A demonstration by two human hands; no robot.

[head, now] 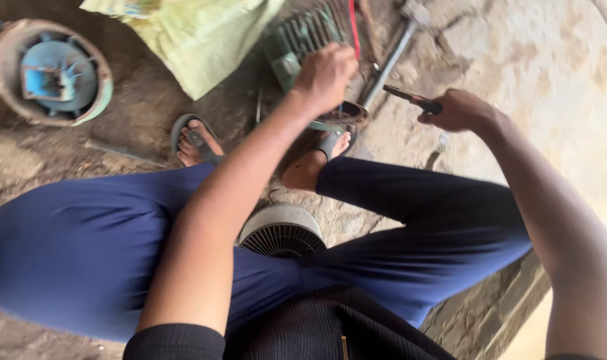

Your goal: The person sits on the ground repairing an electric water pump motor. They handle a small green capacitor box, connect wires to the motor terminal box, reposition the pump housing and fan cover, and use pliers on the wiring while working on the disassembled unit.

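motor housing on dirt floor, 2 hands at work

hidden or unclear: the green ribbed motor housing [302, 41] runs off the top edge and is partly covered by the left hand [325, 75]; its open round end by the sandalled right foot [317, 163] shows only as a dark rim. the left grip is curled shut over that end, and what its fingers pinch cannot be told. the right hand [458, 110] is closed on the red-black handle of a slim dark tool [410, 97], tip blurred, pointing toward the housing. a long metal bar [390, 63] lies just beside the housing, its head cut off at top. a ribbed round cover [281, 231] sits half hidden between the blue-trousered legs.

floor and surroundings: bare packed earth at left, cracked pale stone at right. a yellow-green sack [200, 37] lies at top; a round pan holding a blue fan part [50, 72] stands at top left, well apart from the hands.
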